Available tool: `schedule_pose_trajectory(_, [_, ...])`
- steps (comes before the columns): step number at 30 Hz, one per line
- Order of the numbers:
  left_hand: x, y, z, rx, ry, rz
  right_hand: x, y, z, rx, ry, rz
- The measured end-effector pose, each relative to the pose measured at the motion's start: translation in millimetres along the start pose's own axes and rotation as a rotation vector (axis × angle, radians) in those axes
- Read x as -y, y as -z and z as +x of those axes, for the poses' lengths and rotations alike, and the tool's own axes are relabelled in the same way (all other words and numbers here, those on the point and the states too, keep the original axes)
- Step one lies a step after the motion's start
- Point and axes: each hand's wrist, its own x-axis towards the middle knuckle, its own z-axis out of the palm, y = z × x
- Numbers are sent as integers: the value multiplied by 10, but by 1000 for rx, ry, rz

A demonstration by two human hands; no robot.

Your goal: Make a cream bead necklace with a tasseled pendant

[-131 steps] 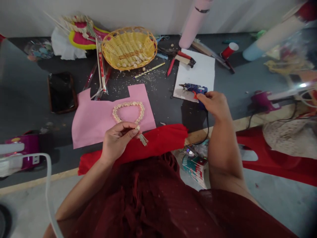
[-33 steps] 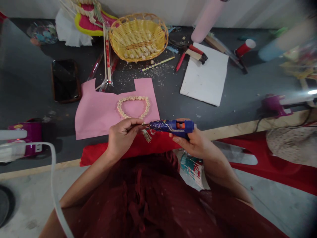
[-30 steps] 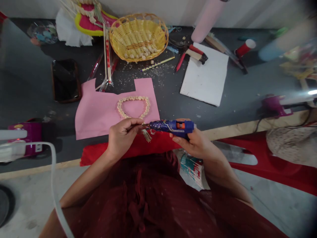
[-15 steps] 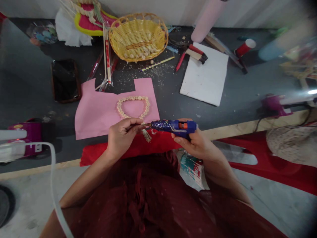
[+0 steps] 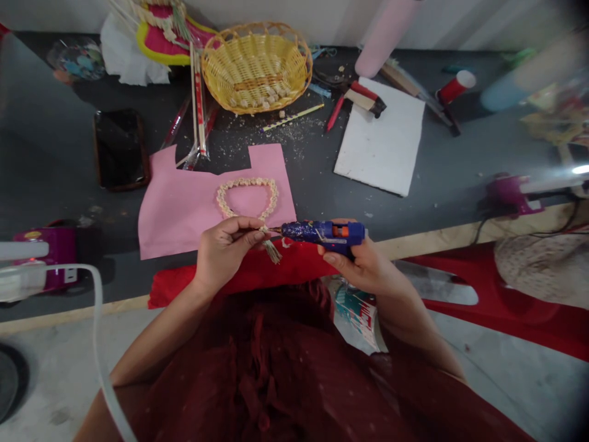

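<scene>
head camera: by the front edge of the tabletop (image 5: 315, 178), our left fingers (image 5: 243, 223) pinch the pale loop (image 5: 247, 182) near its tassel (image 5: 273, 252); our right fingers (image 5: 339, 261) wrap the blue glue gun (image 5: 304, 231).

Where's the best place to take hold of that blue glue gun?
Probably the handle of the blue glue gun, coming from the right: its body narrows to a nozzle pointing left toward the cream loop, while the handle sits well behind that tip.

The left hand (image 5: 225, 250) partly hides the cream loop (image 5: 275, 195); the pink bottle (image 5: 385, 38) is cropped.
</scene>
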Motion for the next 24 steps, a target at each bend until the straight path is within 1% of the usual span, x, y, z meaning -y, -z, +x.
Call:
schedule_pose_trajectory(6, [-7, 2, 4, -5, 17, -3, 20, -23, 22, 7, 20, 33])
schedule_pose_trajectory(10, [16, 19, 24, 25, 36, -58, 14, -39, 31, 14, 18, 47])
schedule_pose_trajectory(14, [30, 31, 39, 28, 45, -111, 11, -29, 29, -12, 23, 11])
schedule_pose_trajectory(19, [27, 30, 38, 43, 42, -153, 28, -31, 49, -11, 67, 36])
schedule_pose_trajectory(24, [29, 21, 28, 38, 42, -123, 6, -61, 50, -9, 64, 29])
